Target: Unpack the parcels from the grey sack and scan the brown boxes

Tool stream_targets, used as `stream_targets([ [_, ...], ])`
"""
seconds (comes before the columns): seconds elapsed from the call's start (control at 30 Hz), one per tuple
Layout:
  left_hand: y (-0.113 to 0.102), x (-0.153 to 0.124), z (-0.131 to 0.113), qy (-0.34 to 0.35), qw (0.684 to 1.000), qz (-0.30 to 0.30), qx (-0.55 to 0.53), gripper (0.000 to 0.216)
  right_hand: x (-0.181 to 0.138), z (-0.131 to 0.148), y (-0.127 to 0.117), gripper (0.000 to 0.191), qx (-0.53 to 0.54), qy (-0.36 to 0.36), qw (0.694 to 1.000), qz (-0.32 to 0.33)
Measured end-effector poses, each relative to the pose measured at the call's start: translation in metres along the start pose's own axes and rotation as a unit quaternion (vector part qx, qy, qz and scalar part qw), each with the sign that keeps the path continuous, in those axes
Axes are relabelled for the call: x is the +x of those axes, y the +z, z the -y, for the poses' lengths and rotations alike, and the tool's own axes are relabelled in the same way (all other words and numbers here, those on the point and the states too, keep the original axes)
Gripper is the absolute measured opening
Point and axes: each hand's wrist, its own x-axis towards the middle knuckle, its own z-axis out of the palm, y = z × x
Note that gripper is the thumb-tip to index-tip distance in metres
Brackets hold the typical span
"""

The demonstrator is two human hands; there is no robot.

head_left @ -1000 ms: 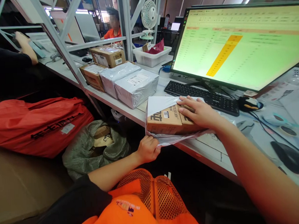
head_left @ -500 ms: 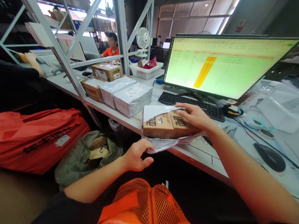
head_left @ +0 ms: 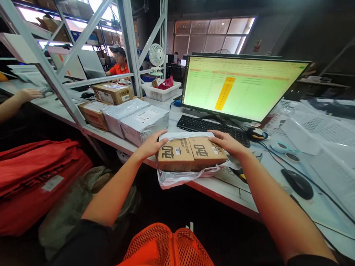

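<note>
Two brown cardboard boxes (head_left: pixel 193 152) with dark print lie side by side at the desk's front edge, partly inside a white plastic mailing bag (head_left: pixel 179 180). The bag lies open beneath and around them, its near part hanging past the edge. At the far left corner, my left hand (head_left: pixel 152 145) is closed on the bag's folded rim. Over at the far right corner, my right hand (head_left: pixel 228 142) is closed on the same rim, fingers against the right box. The rim stretches as a pale strip between both hands along the boxes' far side.
Wrapped white parcels (head_left: pixel 143 120) and brown cartons (head_left: pixel 112 92) stand to the left, beside a metal rack post. Behind the boxes are a keyboard (head_left: pixel 191 123) and a monitor (head_left: pixel 237 87). A mouse (head_left: pixel 297 183) lies right. A co-worker's hand (head_left: pixel 28 94) rests at far left.
My left hand has moved from the bag's near left edge up to the far left corner. The flap over the boxes is pulled back, baring more of their tops. The view has shifted.
</note>
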Motion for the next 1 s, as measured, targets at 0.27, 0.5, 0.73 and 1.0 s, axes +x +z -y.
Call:
stream_targets([
  [0.27,-0.017,0.014,-0.031,0.038,0.981,0.011,0.191,0.043,0.017,0.002,0.002,0.059,-0.064,-0.043,0.997,-0.018],
  [0.5,-0.018,0.014,-0.070,0.047,0.932,0.097,0.347,0.049,0.011,0.005,-0.001,0.057,-0.150,-0.082,0.985,-0.016],
  [0.73,-0.009,0.025,-0.075,0.062,0.897,0.108,0.424,0.027,0.018,0.025,0.003,0.047,-0.256,-0.142,0.956,0.020],
  [1.0,-0.016,0.044,-0.070,0.035,0.888,0.081,0.451,0.033,0.041,0.029,0.013,0.029,-0.309,-0.168,0.936,-0.020],
])
